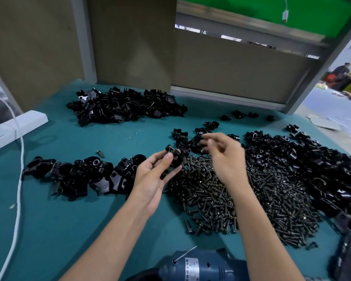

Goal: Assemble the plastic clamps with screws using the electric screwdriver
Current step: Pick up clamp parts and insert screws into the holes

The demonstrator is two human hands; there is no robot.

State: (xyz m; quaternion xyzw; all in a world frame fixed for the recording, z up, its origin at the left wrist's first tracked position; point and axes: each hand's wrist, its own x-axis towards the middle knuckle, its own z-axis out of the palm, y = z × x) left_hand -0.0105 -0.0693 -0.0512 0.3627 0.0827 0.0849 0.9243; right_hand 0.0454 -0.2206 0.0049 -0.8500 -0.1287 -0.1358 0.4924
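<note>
My left hand (156, 175) is palm-up over the bench (69, 230), thumb and fingers curled round one black clamp (173, 157), which I hold just above the near edge of the screw pile (241, 199). My right hand (224, 157) hovers over that same pile, fingers bent, fingertips close together near a few loose clamp parts (190, 138). It is blurred, so I cannot tell whether it pinches anything.

Everything lies loose on the green bench top. The screws, dark and flanged, spread in a wide heap to my right. Beyond them, touching their far edge, is a large heap of black parts (312, 159). A row of bigger clamp bodies (75, 175) lies left of my left hand, and another heap (126, 106) sits far back by the cardboard wall (130, 47). One screw (100, 153) lies alone between those two.

The blue screwdriver (203, 266) lies at the near edge between my forearms, its bit pointing up and right. A white cord (18, 179) runs down the left side.
</note>
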